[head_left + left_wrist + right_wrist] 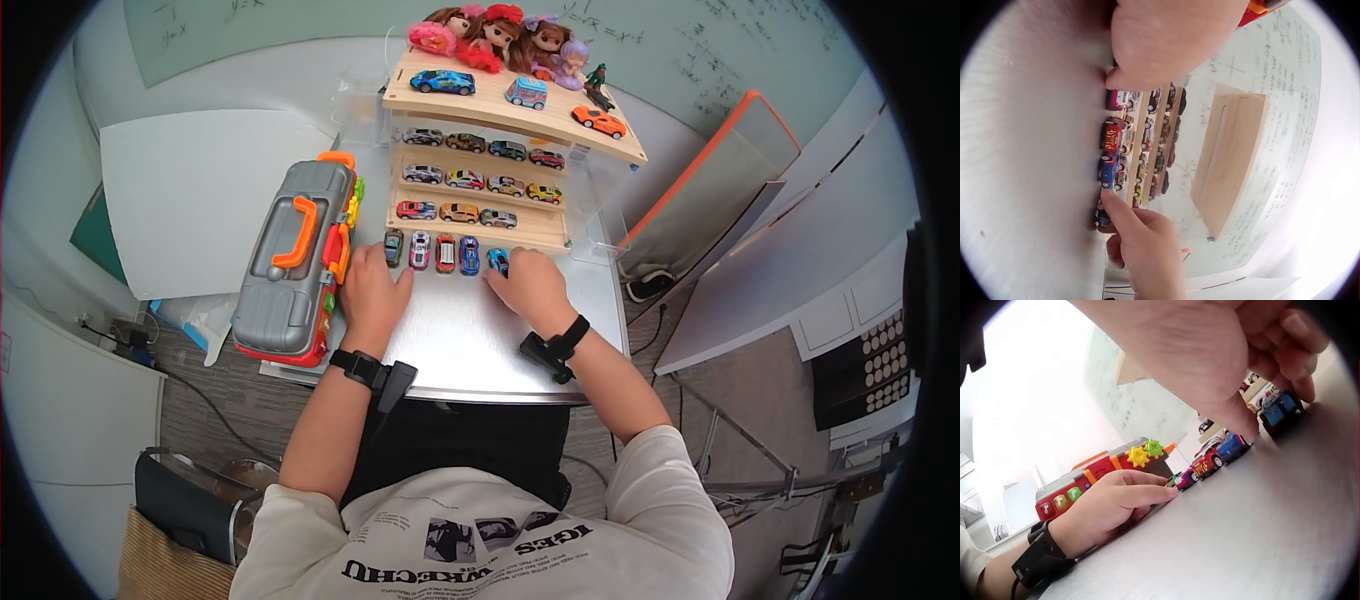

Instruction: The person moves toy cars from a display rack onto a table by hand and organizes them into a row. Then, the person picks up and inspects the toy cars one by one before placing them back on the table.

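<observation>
A row of toy cars stands on the metal table. At its left end is a green toy car, with my left hand beside it, fingers fairly straight and fingertips right at its side. Rightward follow a pink-and-white car, a red car and a dark blue car. At the right end my right hand holds a light blue toy car, thumb on one side and fingers on the other. Its wheels are close over the tabletop. In the left wrist view my left hand hides the green car.
Behind the row rises a wooden display shelf with several toy cars on its tiers. Dolls and larger cars sit on top. A grey toolbox with orange handles stands at the left. The table's front edge is near my body.
</observation>
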### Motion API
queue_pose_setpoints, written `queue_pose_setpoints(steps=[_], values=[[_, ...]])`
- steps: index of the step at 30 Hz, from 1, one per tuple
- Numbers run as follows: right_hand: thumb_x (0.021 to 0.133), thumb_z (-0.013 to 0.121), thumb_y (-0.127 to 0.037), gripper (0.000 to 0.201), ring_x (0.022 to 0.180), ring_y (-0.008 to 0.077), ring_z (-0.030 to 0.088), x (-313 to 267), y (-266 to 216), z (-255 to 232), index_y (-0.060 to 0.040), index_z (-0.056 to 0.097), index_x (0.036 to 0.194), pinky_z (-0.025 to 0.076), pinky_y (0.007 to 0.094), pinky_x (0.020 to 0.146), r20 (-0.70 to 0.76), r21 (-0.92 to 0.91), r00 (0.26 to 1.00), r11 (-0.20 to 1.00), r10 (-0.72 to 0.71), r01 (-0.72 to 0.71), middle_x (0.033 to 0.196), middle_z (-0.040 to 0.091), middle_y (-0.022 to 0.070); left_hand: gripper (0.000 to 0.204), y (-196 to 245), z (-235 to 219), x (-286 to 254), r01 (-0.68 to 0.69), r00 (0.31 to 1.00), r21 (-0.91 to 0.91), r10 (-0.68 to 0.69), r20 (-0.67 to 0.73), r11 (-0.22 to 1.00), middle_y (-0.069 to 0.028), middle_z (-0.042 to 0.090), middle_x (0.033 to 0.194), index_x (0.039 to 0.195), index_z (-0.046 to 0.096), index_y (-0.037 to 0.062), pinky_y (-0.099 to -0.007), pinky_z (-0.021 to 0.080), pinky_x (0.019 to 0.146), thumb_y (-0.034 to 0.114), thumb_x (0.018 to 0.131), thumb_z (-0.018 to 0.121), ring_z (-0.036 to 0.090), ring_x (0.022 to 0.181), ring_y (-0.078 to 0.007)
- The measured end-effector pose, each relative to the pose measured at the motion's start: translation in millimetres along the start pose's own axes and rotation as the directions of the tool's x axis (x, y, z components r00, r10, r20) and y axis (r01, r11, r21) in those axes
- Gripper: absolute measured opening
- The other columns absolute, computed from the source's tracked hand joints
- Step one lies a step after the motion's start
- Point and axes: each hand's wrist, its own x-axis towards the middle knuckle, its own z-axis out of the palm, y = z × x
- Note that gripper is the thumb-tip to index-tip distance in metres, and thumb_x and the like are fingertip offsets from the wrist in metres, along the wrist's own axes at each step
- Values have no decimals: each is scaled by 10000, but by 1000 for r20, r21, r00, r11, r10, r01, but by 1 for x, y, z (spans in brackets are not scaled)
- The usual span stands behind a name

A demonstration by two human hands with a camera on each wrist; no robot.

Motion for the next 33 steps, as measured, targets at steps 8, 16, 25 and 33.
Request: queue_pose_setpoints(steps=[8, 16, 25, 33], values=[[861, 686, -100, 252, 849, 424, 715, -15, 3, -4, -63, 714, 1109, 591, 511, 738, -75, 60, 979, 979, -188, 193, 938, 706, 223, 473, 1, 0, 0, 12, 1000, -2, -12, 8, 1000, -196, 625, 1208, 1207, 646, -17, -485, 562, 890, 212, 828, 812, 661, 1093, -396], [890, 660, -90, 207, 843, 394, 722, -6, 3, 6, -103, 764, 1069, 600, 489, 734, -88, 13, 971, 975, -222, 224, 931, 705, 199, 456, 1, -1, 1, 24, 999, -12, -23, 23, 1000, -199, 624, 1208, 1195, 649, -18, -491, 563, 892, 202, 827, 803, 661, 1091, -399], [919, 605, -102, 231, 859, 392, 727, -2, -2, 11, -118, 789, 1059, 601, 489, 742, -65, -24, 978, 980, -200, 199, 937, 706, 205, 461, -1, 0, 1, 15, 1000, -15, -15, 14, 1000, -207, 624, 1214, 1203, 651, -22, -488, 565, 896, 203, 828, 798, 664, 1089, -403], [922, 584, -86, 240, 882, 400, 728, 1, -5, 13, -108, 783, 1055, 601, 493, 772, -14, -80, 984, 981, -178, 176, 963, 709, 212, 459, -1, 1, 1, 10, 1000, -12, -10, 8, 1000, -205, 624, 1210, 1198, 651, -25, -484, 567, 888, 205, 828, 799, 665, 1085, -399]])
